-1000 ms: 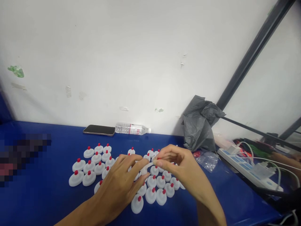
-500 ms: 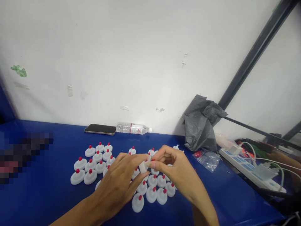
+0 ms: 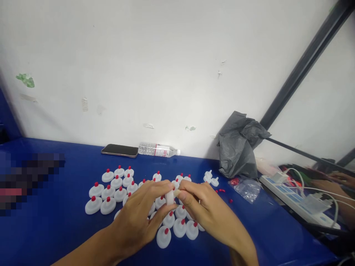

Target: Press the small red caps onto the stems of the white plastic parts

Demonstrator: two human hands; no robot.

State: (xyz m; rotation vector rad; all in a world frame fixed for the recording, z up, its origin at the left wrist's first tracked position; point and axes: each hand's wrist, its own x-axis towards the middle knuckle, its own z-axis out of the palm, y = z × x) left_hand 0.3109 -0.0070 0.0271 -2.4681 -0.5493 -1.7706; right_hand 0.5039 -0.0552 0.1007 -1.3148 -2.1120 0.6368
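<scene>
My left hand (image 3: 138, 210) pinches a white round plastic lid (image 3: 169, 197) by its edges, turned on its side. Against the lid's right face, the fingers of my right hand (image 3: 202, 207) are closed together; what they grip there is hidden. Around and beneath both hands stand several white lids with red tip caps (image 3: 163, 237), nozzles pointing up. More capped lids (image 3: 108, 205) are grouped to the left. Beyond my right hand lie a few white lids with bare nozzles (image 3: 214, 181) and loose red caps (image 3: 230, 201).
At the back of the blue table (image 3: 69, 240) lie a phone (image 3: 119, 150) and a water bottle (image 3: 159, 150) against the wall. A grey plastic bag (image 3: 238, 147), a clear bag with red caps (image 3: 246, 189) and a power strip with cables (image 3: 299, 203) are on the right.
My right hand has turned and lowered slightly against the lid, its fingers more curled. The held lid now stands more edge-on. The bare-nozzle lids and loose caps have come into fuller view.
</scene>
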